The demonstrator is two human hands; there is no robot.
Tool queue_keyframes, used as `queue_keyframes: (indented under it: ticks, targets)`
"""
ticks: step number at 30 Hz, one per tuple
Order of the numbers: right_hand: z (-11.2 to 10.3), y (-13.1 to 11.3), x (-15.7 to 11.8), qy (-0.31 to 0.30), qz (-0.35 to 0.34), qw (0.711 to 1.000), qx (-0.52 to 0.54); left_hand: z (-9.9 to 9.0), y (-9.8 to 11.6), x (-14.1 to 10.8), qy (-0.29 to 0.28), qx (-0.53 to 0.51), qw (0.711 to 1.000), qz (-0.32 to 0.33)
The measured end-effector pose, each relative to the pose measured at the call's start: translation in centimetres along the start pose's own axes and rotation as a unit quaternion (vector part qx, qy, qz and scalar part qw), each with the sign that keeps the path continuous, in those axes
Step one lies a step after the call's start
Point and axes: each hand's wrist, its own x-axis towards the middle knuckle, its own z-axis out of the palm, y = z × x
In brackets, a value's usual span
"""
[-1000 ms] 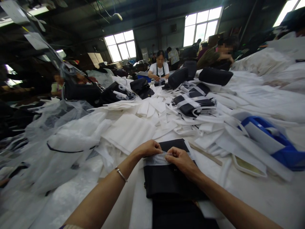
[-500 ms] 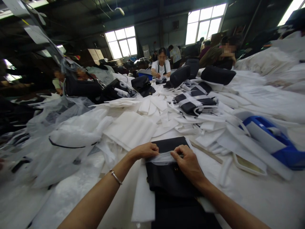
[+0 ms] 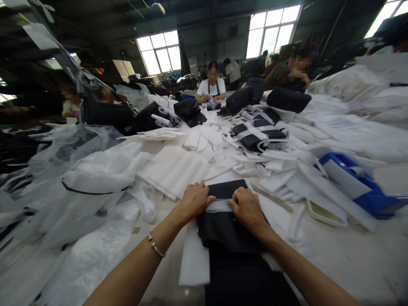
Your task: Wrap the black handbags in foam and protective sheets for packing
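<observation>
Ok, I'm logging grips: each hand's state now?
Left hand: partly closed at the pale strip; grip unclear.
Right hand: partly closed, same strip; grip unclear.

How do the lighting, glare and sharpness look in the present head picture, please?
In the head view, the back windows glare white while the ceiling is nearly black; in the head view, the handled black bag loses detail and the plastic at left looks soft.

Across from us, a co-worker (image 3: 210, 88) in white looks down, while another person (image 3: 233, 72) in a patterned top is farther back. Behind them we see a bright paned window (image 3: 158, 52), with a cardboard box (image 3: 123, 69) at its lower left. A pale paper tag (image 3: 40, 35) shows beside a slanting pole (image 3: 68, 63). To our right lies a blue plastic holder (image 3: 366, 195).
</observation>
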Motion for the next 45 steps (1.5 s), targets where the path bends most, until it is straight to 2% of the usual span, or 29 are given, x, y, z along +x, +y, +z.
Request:
queue_keyframes:
  ticks: [2,3,5,7,10,15,18,21,26,34,36,39,42,45]
  targets:
    - [0.1,0.1,0.0,0.001,-0.003,1.0,-0.002,-0.2,1.2,-0.8,0.041,0.018,0.999,0.03]
    - [0.1,0.2,0.0,0.003,-0.005,1.0,-0.001,-0.3,1.7,-1.2,0.044,0.022,0.997,0.058]
    - [0.3,0.4,0.0,0.006,-0.005,1.0,0.0,-0.4,2.5,-2.0,0.019,0.024,0.993,0.111]
    - [0.4,0.5,0.1,0.004,-0.005,1.0,-0.003,-0.1,3.0,-2.9,-0.019,0.02,0.991,0.131]
    - [0.4,0.5,0.3,-0.007,-0.004,1.0,-0.012,1.2,3.6,-4.4,-0.021,0.02,0.993,0.111]
    - [0.2,0.4,0.4,-0.022,0.002,1.0,-0.013,5.3,4.5,-6.2,0.085,0.063,0.993,0.044]
    - [0.2,0.4,0.4,-0.023,0.002,1.0,-0.015,6.8,4.8,-6.4,0.123,0.087,0.987,0.052]
    - [0.3,0.4,0.4,-0.019,-0.001,1.0,-0.017,7.0,5.2,-6.3,0.123,0.105,0.986,0.052]
    - [0.5,0.7,0.5,-0.015,-0.006,1.0,-0.022,6.8,5.9,-6.0,0.114,0.082,0.99,0.007]
    - [0.9,0.9,0.5,-0.009,-0.016,1.0,-0.015,7.0,5.6,-6.3,0.112,0.043,0.993,-0.009]
    - [0.4,1.2,0.9,-0.02,-0.025,0.999,0.008,7.2,5.5,-6.3,0.118,0.044,0.992,-0.007]
    - [-1.6,2.5,2.1,-0.057,-0.029,0.994,0.094,7.5,5.3,-6.2,0.129,0.047,0.991,-0.007]
    - [-3.9,5.1,3.5,-0.051,0.023,0.987,0.148,8.0,5.1,-6.0,0.137,0.052,0.989,-0.007]
    - [-4.8,7.4,4.0,-0.053,0.051,0.983,0.168,8.4,4.8,-5.9,0.145,0.053,0.988,-0.005]
